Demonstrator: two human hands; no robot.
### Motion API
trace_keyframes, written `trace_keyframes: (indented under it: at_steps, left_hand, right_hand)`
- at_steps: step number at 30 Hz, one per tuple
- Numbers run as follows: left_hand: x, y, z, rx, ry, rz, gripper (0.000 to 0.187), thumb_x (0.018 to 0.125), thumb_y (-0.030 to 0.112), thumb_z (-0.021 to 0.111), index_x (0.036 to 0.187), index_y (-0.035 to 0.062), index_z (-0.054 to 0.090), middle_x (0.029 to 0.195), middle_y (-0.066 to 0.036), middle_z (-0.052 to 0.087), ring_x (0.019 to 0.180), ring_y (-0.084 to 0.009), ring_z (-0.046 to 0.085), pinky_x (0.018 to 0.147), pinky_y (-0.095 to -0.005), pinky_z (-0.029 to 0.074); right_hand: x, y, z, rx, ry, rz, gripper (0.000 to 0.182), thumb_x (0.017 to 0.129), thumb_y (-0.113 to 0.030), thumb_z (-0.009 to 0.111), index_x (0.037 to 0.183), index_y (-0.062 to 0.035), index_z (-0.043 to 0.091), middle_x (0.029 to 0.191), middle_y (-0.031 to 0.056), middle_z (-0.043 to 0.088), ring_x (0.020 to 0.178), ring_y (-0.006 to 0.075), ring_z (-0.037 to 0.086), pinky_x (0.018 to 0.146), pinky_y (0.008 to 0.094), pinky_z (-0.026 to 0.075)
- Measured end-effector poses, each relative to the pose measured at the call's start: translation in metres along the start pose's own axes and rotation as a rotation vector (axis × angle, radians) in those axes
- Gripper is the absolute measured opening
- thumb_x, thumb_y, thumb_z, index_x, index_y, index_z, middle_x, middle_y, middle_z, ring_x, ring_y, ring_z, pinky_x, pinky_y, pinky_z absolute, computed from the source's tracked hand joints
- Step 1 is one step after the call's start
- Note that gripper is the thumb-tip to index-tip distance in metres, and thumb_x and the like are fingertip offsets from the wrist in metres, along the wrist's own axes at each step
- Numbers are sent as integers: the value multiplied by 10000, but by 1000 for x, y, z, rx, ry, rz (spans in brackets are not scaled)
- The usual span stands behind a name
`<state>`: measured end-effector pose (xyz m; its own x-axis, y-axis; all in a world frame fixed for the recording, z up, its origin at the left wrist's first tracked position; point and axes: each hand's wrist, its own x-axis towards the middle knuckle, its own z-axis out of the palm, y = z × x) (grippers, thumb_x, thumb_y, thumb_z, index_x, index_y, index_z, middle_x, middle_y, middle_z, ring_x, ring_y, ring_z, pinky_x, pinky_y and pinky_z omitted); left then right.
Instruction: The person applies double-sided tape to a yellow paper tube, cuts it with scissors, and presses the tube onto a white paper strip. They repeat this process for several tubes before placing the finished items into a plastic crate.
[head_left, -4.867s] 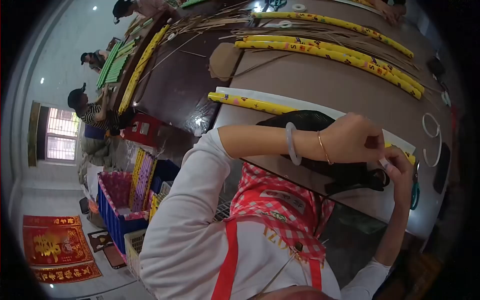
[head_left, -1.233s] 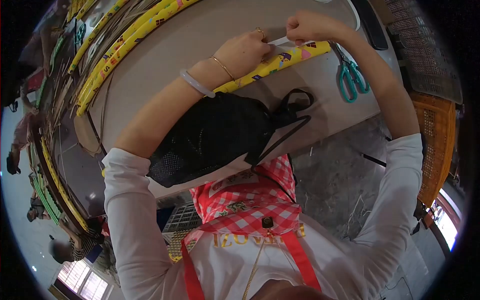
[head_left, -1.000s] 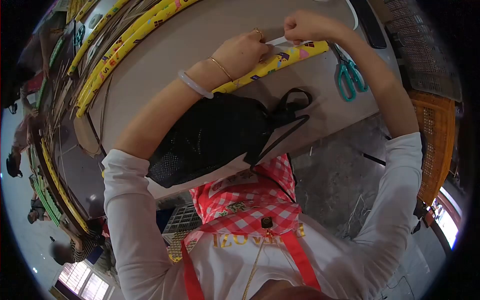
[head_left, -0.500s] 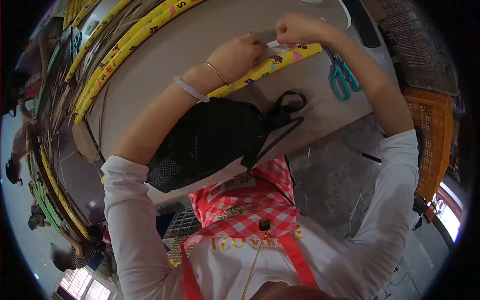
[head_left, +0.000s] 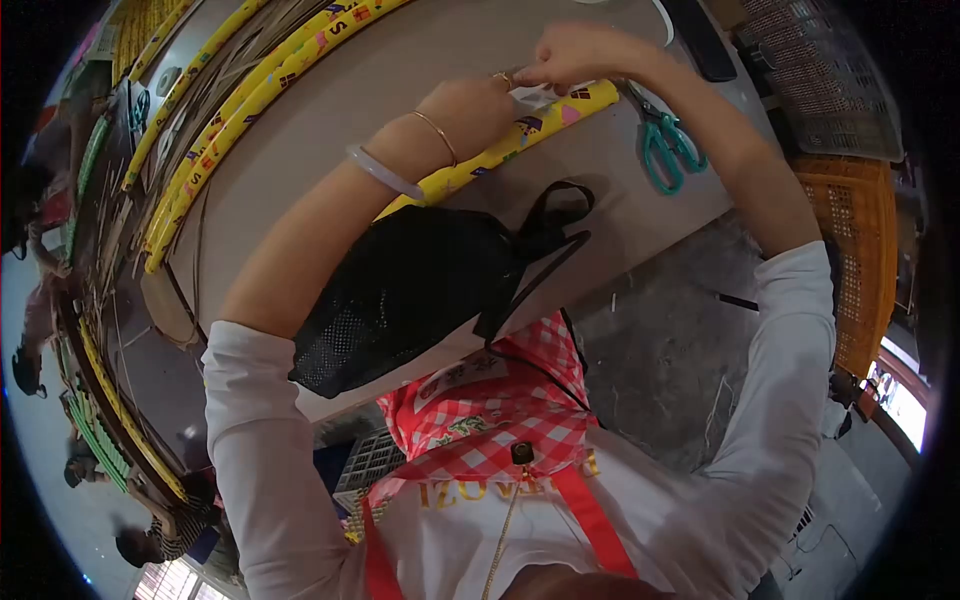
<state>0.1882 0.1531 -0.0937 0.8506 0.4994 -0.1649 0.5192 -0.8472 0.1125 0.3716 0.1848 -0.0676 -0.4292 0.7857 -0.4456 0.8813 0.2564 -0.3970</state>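
Note:
A long yellow printed tube [head_left: 533,133] lies across the table in front of me. My left hand [head_left: 472,112], with a ring and bangles at the wrist, is curled over the tube's upper side, its fingertips mostly hidden and blurred. Close beside it, my right hand [head_left: 578,58] is closed in a pinch just above the tube, its fingertips meeting the left fingers. A small white strip [head_left: 534,98] shows under the right fingertips, against the tube. Teal-handled scissors [head_left: 668,150] lie right of the tube's end. A black mesh bag [head_left: 420,290] with a strap lies nearer to me.
More yellow printed tubes [head_left: 255,100] and thin brown strips lie at the left of the table. A black object [head_left: 703,45] is at the far right. An orange crate [head_left: 850,270] and grey basket [head_left: 835,90] stand beyond the right edge. Other people are at the far left.
My right hand has moved left until its fingertips meet my left hand. Less of the white strip shows between them. The whole view has shifted slightly.

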Motion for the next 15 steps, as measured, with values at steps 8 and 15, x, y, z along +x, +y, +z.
trace_keyframes:
  at_steps: [8, 15]
  left_hand:
    - [-2, 3, 2, 5, 46, -3, 187, 819, 100, 498, 930, -11, 599, 956, -139, 578, 849, -288, 601, 694, -367, 511]
    - [-5, 5, 1, 63, 50, -28, 229, 820, 113, 505, 1020, 20, 570, 949, -112, 584, 834, -252, 609, 663, -329, 528]
  right_hand:
    - [-4, 36, -13, -57, -82, 21, 461, 782, -480, 569, 769, -23, 625, 693, 84, 613, 589, 191, 587, 533, 327, 448]
    - [-15, 57, -19, -114, 0, 13, 459, 784, -479, 569, 777, -23, 623, 703, 85, 611, 598, 194, 588, 540, 327, 449]
